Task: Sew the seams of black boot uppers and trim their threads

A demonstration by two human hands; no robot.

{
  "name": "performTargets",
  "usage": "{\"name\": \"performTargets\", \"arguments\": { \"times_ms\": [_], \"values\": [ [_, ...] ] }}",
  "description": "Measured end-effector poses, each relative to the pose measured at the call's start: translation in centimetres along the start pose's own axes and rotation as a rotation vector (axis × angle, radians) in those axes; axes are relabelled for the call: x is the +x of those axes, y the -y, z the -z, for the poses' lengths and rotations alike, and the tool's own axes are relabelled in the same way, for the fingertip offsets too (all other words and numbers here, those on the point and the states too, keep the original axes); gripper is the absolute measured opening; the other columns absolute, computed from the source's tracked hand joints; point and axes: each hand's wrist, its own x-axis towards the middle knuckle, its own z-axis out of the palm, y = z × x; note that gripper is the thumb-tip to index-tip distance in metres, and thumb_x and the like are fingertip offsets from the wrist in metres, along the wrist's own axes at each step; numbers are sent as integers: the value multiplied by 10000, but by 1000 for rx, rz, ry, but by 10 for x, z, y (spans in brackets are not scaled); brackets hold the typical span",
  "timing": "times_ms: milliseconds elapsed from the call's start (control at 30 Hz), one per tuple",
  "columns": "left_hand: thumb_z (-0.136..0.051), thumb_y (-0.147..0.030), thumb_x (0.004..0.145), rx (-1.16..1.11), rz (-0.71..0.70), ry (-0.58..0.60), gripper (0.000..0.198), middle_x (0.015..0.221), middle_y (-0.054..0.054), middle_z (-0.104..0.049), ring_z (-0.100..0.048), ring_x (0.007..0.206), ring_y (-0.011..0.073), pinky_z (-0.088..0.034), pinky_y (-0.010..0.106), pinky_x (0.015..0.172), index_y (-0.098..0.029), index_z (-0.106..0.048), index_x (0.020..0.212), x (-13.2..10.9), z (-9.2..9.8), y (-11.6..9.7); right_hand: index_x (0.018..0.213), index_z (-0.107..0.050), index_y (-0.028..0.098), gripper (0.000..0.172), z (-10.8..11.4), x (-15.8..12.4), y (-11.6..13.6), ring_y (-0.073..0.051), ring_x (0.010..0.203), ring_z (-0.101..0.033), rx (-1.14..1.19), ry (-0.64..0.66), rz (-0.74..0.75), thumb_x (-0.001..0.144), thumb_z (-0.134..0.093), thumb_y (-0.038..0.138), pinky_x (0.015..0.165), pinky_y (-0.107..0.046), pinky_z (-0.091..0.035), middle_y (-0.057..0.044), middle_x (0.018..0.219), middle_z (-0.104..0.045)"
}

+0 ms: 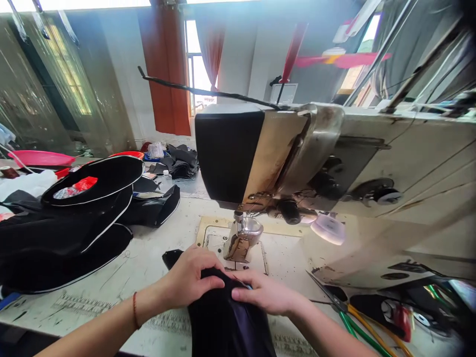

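Daylight glares through the window (pixel 201 74), while the right edge blurs.

near cloth (pixel 226 322): black | left stack (pixel 70 225): black, white edging | sewing machine (pixel 267 168): cream, brown stains; end cover (pixel 228 153) black | table (pixel 156 248): off-white, dark ruler ticks | right scissors (pixel 355 314): orange, green handles | wristband (pixel 135 310): red-brown | far curtain (pixel 163 64): rust-red | far-left basin (pixel 40 158): pink

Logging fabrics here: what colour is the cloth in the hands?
The cloth is black, seen best in the head view.
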Motion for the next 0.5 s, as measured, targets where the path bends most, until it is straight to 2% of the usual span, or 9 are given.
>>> {"name": "performTargets", "arguments": {
  "times_ms": [67,100,200,267,400,433,500],
  "values": [
    [-682,-312,851,-16,-85,-80,96,842,5,-710,-619,855,197,-406,318,846,-221,-695,875,10,-4,-12,1109,-699,175,421,9,-17,10,-208,931,-628,221,-23,-18,835,-665,493,876,-324,-462,-31,1002,-698],
    [-660,-341,864,1,-90,-130,134,855,19,-707,-614,860,209,-407,329,843,-210,-683,884,16,-7,-16,1068,-708,164,417,14,-24,15,-188,850,-634,296,-88,-48,805,-700,488,815,-301,-472,-27,937,-701],
    [-606,-425,874,32,-1,-206,241,894,47,-708,-615,847,236,-421,343,797,-197,-654,935,39,-14,-26,1010,-700,151,423,31,-41,24,-174,773,-642,361,-312,-122,730,-781,458,755,-292,-482,-38,878,-706],
    [-580,-419,868,-24,65,-156,239,862,35,-708,-615,793,220,-422,309,722,-197,-658,908,58,-12,-29,1034,-675,161,443,46,-46,26,-191,807,-657,346,-407,-123,720,-791,451,785,-324,-501,-54,919,-711],
    [-528,-317,830,-139,101,30,246,692,0,-664,-578,674,176,-379,259,599,-167,-647,676,90,5,-28,1134,-642,202,481,69,-41,25,-239,958,-664,189,-509,-101,751,-748,473,915,-424,-503,-75,1053,-711],
    [-522,-299,819,-151,101,59,238,695,-1,-669,-583,684,179,-387,257,605,-162,-658,679,95,10,-26,1116,-661,207,445,72,-38,25,-251,985,-658,77,-529,-95,770,-722,481,943,-447,-491,-79,1066,-711],
    [-526,-270,800,-193,75,66,214,827,6,-716,-616,799,205,-433,265,696,-164,-709,828,103,18,-23,1051,-708,212,348,74,-33,27,-265,1010,-645,-203,-560,-60,832,-643,476,985,-475,-463,-86,1066,-714]
  ]
}}
